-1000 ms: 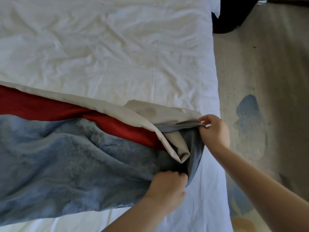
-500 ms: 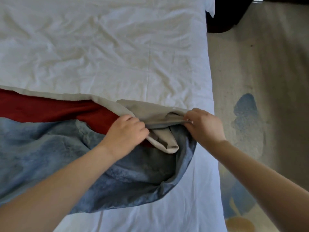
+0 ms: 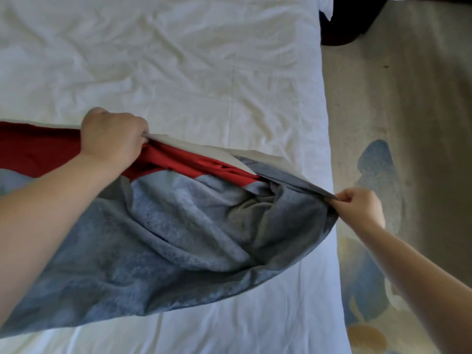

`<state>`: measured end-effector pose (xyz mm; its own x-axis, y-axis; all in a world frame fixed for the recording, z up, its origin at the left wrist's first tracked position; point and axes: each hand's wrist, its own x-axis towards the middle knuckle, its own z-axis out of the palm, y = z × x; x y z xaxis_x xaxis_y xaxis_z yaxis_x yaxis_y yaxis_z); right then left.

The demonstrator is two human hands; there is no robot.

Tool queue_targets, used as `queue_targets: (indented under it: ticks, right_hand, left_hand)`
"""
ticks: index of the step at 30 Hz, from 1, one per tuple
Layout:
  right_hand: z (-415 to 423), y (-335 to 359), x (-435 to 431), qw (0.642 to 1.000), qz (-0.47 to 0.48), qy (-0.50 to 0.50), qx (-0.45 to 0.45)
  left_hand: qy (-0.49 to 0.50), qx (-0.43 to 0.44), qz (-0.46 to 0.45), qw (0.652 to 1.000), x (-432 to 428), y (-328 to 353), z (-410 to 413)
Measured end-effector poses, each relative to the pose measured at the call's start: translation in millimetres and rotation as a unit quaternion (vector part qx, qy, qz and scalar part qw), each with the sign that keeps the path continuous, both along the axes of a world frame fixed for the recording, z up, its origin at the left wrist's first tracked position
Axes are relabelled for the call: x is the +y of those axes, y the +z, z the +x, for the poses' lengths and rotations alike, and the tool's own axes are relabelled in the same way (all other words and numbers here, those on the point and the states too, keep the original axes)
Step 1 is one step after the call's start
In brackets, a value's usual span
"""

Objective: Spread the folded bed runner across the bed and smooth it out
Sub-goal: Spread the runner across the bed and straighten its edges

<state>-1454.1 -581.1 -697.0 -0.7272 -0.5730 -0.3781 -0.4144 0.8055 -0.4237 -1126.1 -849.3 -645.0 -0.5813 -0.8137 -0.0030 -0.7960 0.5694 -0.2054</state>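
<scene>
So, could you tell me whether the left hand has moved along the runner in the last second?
Yes. The left hand went from the runner's near blue edge to its far edge, further from the bed's right side.
</scene>
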Motion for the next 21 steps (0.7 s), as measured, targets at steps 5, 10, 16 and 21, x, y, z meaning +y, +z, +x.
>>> queue_targets:
  ticks: [5,10,16,21]
  right_hand:
    - [20,2,-9,0.998,0.053,0.042,0.019]
    - [64,25,-56,0.979,-0.053,0.176,0.085]
    - [127,20,-130,0.932,-0.052,0.322,0.156]
    - [139,7,-146,0.921,0.019,0.320,0.220]
  left_hand:
    - [0.037,-0.011,0.046,0.998,-4,-8,18]
    - [-0.060,0.109,0.172,0.977,33,1,-33]
    - [-0.182,0.041,0.181,0.966,66,-12,-91]
    - [-0.165,0.021,0.170,0.971,50,-22,-68]
